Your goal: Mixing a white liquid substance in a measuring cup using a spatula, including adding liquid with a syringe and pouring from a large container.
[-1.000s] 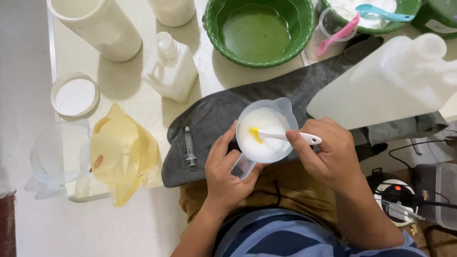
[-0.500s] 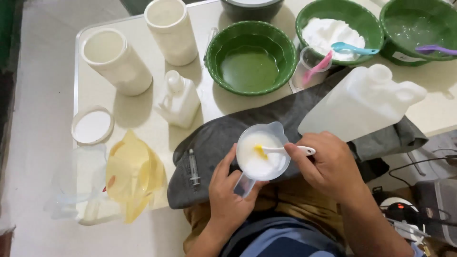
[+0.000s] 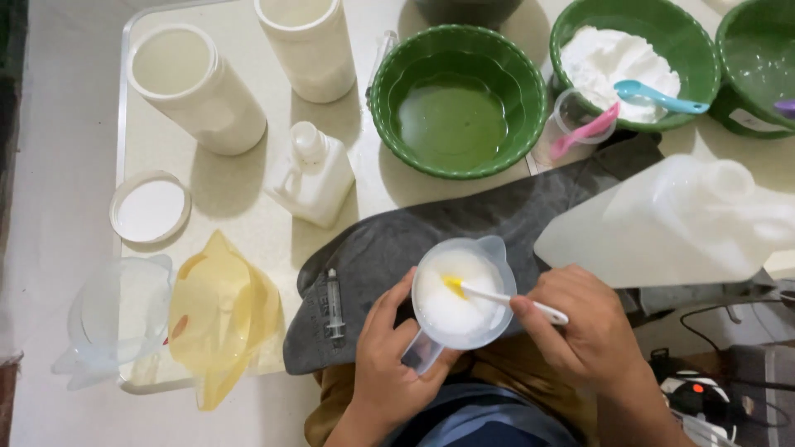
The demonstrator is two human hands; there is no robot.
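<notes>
A white stirring stick point(image 3: 513, 300) was pinched by the fingers of the right hand point(image 3: 584, 335), its yellow tip sunk in the white mixture. The clear measuring cup point(image 3: 462, 291) was gripped at its handle by the left hand point(image 3: 391, 352), above a grey cloth point(image 3: 464, 223) on the bench point(image 3: 248, 223). A syringe point(image 3: 334, 303) lay beside it.

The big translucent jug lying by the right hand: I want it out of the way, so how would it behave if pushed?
The jug lies on its side, partly on the grey cloth, so it may drag the cloth. It looks like thin plastic and mostly empty: probably light, apt to slide or rock.
</notes>
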